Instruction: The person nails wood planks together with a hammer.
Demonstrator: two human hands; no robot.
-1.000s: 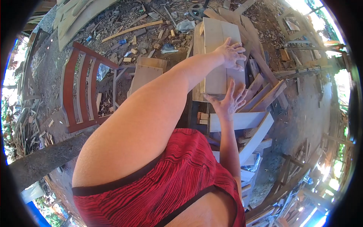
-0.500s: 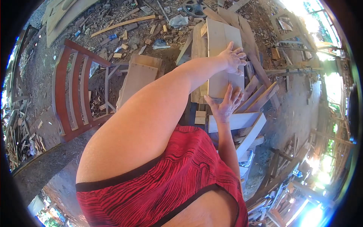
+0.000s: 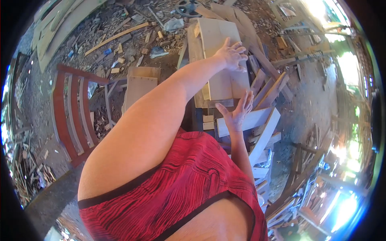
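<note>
A pale wide board (image 3: 217,34), with a lengthwise line down its face, lies on a rough wooden support (image 3: 196,52). My left hand (image 3: 233,56) reaches across from the left and rests over the board's right part, fingers spread. Near the board's lower right corner is my right hand (image 3: 237,112), fingers raised and thumb apart. Its fingertips are close to the board's edge; whether they touch cannot be told. Neither hand grips anything.
A reddish-brown slatted chair part (image 3: 76,112) stands left. Beside it is a smaller board piece (image 3: 140,86). Pale planks (image 3: 263,136) lie below my right hand, and loose boards (image 3: 273,90) lean right of the work. Wood scraps (image 3: 128,48) litter the ground.
The view has shifted, so the board and most of the scene appear further left. My right hand sits slightly lower relative to the board's near edge. My left hand stays spread over the board.
</note>
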